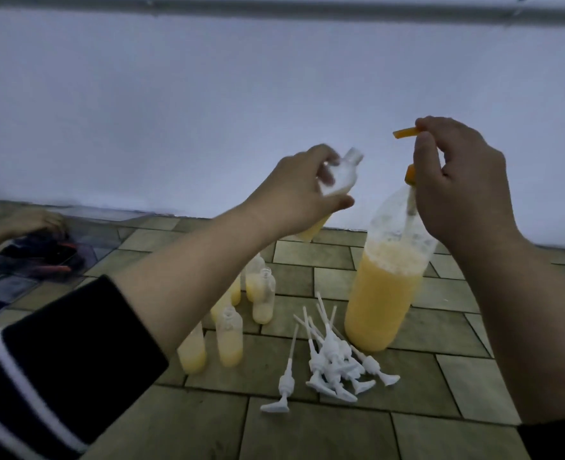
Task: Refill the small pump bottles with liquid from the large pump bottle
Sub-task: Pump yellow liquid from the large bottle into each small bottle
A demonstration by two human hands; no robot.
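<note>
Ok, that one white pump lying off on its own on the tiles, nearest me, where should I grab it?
Pinch the lone white pump at its thick collar, coming straight down from above. It lies flat on the floor tiles with its thin tube pointing away, clear of the pump pile, and the collar looks like its sturdiest part.

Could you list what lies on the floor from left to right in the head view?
Dark tray → standing small bottles → pile of white pumps → large bottle.

Dim, bluish, soft motion blur
</note>
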